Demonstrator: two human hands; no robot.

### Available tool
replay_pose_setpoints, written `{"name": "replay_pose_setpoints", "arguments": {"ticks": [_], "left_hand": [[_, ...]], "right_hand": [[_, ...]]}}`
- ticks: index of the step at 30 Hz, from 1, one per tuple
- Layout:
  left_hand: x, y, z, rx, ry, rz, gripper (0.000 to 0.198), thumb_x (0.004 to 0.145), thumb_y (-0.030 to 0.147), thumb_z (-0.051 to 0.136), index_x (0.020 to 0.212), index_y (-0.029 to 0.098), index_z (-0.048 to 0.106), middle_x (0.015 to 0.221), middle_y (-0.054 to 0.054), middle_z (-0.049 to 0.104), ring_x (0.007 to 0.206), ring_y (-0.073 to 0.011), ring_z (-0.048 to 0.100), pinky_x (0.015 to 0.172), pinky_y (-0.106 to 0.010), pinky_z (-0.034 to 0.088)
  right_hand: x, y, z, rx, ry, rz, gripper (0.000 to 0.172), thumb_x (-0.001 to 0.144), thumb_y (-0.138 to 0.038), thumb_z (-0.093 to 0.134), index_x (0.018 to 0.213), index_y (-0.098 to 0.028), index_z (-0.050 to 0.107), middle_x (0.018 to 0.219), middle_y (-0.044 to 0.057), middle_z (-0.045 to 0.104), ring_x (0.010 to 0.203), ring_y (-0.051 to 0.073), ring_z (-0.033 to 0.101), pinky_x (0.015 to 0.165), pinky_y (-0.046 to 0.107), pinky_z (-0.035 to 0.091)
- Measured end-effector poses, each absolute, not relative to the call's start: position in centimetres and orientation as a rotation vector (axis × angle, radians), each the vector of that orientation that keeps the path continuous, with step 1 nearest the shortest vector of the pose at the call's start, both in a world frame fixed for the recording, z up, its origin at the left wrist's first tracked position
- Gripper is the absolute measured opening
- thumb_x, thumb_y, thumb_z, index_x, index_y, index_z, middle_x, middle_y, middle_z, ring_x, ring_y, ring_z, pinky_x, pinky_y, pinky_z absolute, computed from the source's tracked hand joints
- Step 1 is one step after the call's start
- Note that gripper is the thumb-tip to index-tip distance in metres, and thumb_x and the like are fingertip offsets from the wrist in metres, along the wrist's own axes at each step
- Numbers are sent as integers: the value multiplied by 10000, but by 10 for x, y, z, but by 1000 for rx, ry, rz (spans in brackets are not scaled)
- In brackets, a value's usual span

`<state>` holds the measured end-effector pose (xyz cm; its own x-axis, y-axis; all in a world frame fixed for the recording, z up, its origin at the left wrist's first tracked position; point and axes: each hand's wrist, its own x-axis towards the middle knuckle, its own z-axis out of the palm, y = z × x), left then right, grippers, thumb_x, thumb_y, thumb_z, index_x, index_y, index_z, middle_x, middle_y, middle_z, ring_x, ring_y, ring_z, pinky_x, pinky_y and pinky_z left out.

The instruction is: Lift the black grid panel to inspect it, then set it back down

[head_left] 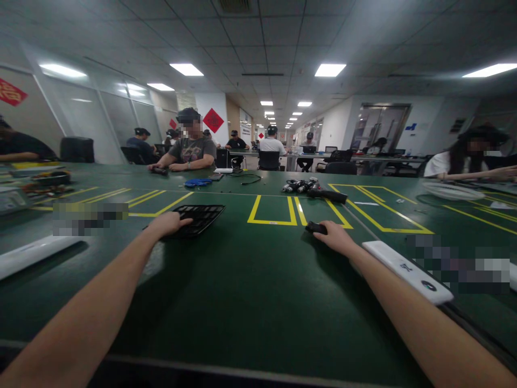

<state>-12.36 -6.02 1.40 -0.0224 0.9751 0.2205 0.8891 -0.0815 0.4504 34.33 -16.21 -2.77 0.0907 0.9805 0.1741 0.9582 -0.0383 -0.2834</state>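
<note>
Presently, flanking the yellow outline (262, 222), we hold: black tray (204, 216), jutting from closed left hand (166, 224); black object (313, 227), poking from curled right hand (337, 237).

Square light panels (330, 70) shine from a tiled ceiling (278, 40) over a green counter (226, 302), with glass partitions (84, 121) on the left, a red diamond poster (213, 120) on a white pillar (220, 99), dark chairs (269, 161) farther off, and a white wall (339, 126) on the right.

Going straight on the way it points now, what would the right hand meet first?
Beyond the small black object it holds, the right hand would probably reach the yellow tape on the green table first; its height above the surface is unclear.
</note>
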Motion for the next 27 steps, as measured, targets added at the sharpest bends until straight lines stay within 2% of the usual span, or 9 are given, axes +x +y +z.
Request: {"name": "replay_pose_setpoints", "arguments": {"ticks": [2, 4, 6, 8, 12, 18, 24, 27], "left_hand": [[-85, -73, 18, 2068, 1997, 554, 411, 701, 463, 567, 441, 152, 496, 446, -39, 471, 703, -253, 578, 624, -282, 417], [-40, -90, 20, 2111, 1820, 754, 325, 753, 439, 504, 643, 147, 598, 617, -47, 582, 710, -208, 570, 610, -253, 411], [2, -110, 16, 2090, 1584, 936, 301, 782, 400, 462, 837, 142, 605, 753, -49, 620, 743, -194, 565, 627, -258, 428], [35, -129, 8, 2101, 1364, 1024, 343, 791, 398, 445, 948, 120, 572, 864, -72, 620, 798, -200, 564, 676, -288, 447], [64, -152, -11, 2180, 1085, 985, 350, 804, 404, 434, 964, 108, 528, 954, -110, 593, 886, -213, 552, 781, -339, 446], [64, -157, -23, 2184, 835, 912, 299, 805, 349, 451, 1033, 156, 456, 1042, -111, 562, 972, -220, 527, 852, -357, 426], [62, -156, -31, 2248, 810, 892, 369, 792, 356, 480, 1096, 158, 410, 1081, -118, 515, 991, -228, 494, 869, -378, 403], [62, -157, -30, 2323, 834, 807, 358, 791, 375, 480, 1062, 144, 438, 991, -95, 516, 898, -202, 493, 792, -349, 424]], "right_hand": [[324, -170, -21, -1845, -1932, 250, 410, 772, -317, 521, 1129, -116, 522, 1114, 116, 574, 1015, 218, 529, 863, 305, 400], [302, -180, -15, -1665, -1955, 394, 401, 765, -291, 532, 1135, -138, 511, 1118, 100, 567, 1019, 209, 524, 868, 323, 402], [285, -189, -12, -1510, -1968, 533, 411, 757, -281, 546, 1148, -162, 496, 1128, 85, 554, 1018, 203, 521, 867, 338, 406], [273, -196, -12, -1361, -1963, 634, 426, 756, -285, 552, 1160, -171, 478, 1133, 78, 544, 1028, 201, 514, 882, 353, 398], [269, -198, -20, -1168, -1982, 641, 429, 746, -285, 568, 1149, -170, 473, 1120, 78, 527, 1050, 206, 484, 919, 375, 369], [274, -191, -34, -1154, -2058, 606, 413, 745, -264, 572, 1131, -154, 472, 1079, 88, 519, 1029, 212, 468, 921, 390, 370], [275, -191, -33, -1091, -2168, 585, 407, 749, -288, 573, 1130, -168, 493, 1096, 87, 533, 1034, 224, 479, 915, 406, 386], [274, -194, -28, -1020, -2224, 554, 366, 743, -286, 569, 1094, -184, 548, 1091, 77, 568, 1052, 237, 487, 949, 420, 365]]}}
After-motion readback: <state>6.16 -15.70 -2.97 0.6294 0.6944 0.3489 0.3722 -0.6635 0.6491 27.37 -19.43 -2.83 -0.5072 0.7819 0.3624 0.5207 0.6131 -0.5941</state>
